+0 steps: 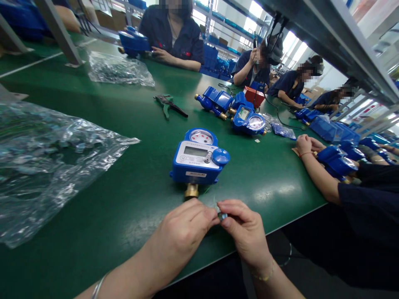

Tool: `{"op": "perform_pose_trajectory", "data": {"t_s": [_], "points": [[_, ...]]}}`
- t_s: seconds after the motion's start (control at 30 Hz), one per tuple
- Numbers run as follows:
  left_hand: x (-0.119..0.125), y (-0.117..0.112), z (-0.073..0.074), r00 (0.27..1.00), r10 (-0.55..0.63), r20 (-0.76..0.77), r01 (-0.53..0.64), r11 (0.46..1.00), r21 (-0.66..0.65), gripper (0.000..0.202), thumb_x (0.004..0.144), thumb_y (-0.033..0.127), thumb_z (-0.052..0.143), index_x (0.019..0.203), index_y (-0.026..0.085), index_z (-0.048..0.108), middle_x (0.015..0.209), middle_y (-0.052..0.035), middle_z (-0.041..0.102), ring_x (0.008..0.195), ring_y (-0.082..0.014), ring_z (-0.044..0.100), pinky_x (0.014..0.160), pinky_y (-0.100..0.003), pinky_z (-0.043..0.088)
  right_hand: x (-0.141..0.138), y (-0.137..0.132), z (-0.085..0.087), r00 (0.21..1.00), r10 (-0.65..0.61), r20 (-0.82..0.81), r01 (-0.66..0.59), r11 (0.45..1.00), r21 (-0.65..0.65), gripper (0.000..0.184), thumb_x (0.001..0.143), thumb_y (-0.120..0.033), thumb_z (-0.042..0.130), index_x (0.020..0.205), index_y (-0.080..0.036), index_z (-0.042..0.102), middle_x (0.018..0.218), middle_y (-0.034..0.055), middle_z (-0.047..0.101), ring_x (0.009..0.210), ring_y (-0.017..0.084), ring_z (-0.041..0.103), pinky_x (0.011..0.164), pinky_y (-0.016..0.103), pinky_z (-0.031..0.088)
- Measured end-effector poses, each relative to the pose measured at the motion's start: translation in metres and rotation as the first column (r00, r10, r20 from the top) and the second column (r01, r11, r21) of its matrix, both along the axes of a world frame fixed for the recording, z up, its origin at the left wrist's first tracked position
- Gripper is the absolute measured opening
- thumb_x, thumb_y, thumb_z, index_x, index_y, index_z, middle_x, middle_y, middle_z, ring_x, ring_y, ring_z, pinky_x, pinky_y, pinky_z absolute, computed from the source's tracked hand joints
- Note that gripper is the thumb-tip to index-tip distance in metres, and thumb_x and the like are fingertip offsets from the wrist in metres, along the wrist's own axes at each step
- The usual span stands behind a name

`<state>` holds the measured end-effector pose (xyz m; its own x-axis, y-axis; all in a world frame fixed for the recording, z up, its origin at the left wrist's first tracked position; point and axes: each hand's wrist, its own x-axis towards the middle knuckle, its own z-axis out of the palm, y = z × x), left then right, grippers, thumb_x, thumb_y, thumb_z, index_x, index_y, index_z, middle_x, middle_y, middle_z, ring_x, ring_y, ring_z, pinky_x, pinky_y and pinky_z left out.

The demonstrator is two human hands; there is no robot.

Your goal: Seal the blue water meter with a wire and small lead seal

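A blue water meter with a round dial, a grey display and a brass fitting lies on the green table just beyond my hands. My left hand and my right hand meet at the table's near edge, fingertips pinched together on a tiny blue-grey part with a thin green wire. Both hands are closed in a pinch. The part is mostly hidden by my fingers.
Crumpled clear plastic bags lie at the left and far left. Green-handled pliers and several more blue meters sit farther back. A co-worker's hands work at the right edge; other people sit along the far side.
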<state>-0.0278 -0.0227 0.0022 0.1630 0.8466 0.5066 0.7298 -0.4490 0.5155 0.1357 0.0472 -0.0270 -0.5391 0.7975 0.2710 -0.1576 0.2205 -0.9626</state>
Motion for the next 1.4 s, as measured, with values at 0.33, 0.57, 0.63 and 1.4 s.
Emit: {"op": "perform_pose_trajectory", "data": {"t_s": [0.33,0.57,0.63,1.4], "points": [[0.001,-0.002,0.002,0.996,0.054,0.070,-0.052,0.998,-0.022,0.017,0.085,0.022,0.061,0.102,0.019,0.056,0.100,-0.0025,0.055,0.089,-0.0124,0.056,0.078,-0.022,0.045,-0.004,-0.001,-0.010,0.991,0.002,-0.133,-0.036,0.967,-0.252,0.019,0.072,-0.031,0.077,0.089,-0.025,0.073,0.091,0.0033,0.060,0.083,0.016,0.056,0.073,0.026,0.045],[0.002,-0.006,0.000,0.998,0.039,0.050,-0.041,0.999,0.031,0.014,0.083,0.016,0.062,0.096,0.019,0.058,0.093,-0.0012,0.057,0.084,-0.0113,0.057,0.076,-0.020,0.046,-0.007,-0.006,-0.008,0.998,-0.037,-0.059,0.023,0.974,-0.224,0.016,0.077,-0.037,0.071,0.078,-0.021,0.074,0.074,0.0030,0.060,0.070,0.014,0.055,0.065,0.025,0.043],[0.001,-0.006,0.000,0.998,0.021,0.059,-0.024,0.999,0.041,0.018,0.085,0.014,0.060,0.101,0.020,0.059,0.096,-0.0011,0.058,0.087,-0.0106,0.057,0.078,-0.019,0.046,-0.005,-0.007,-0.004,1.000,-0.010,-0.011,0.008,0.982,-0.191,0.020,0.084,-0.037,0.063,0.081,-0.020,0.073,0.073,0.0035,0.060,0.068,0.014,0.055,0.063,0.025,0.043],[-0.011,0.001,0.000,0.987,-0.129,0.100,0.116,0.986,0.123,0.020,0.083,0.013,0.062,0.103,0.016,0.060,0.092,-0.0033,0.062,0.084,-0.0112,0.060,0.076,-0.018,0.051,-0.009,-0.002,0.023,0.945,0.314,-0.088,-0.289,0.684,-0.670,0.028,0.076,-0.033,0.058,0.059,-0.015,0.047,0.050,-0.0040,0.042,0.042,0.005,0.028,0.044,0.019,0.019]]}}
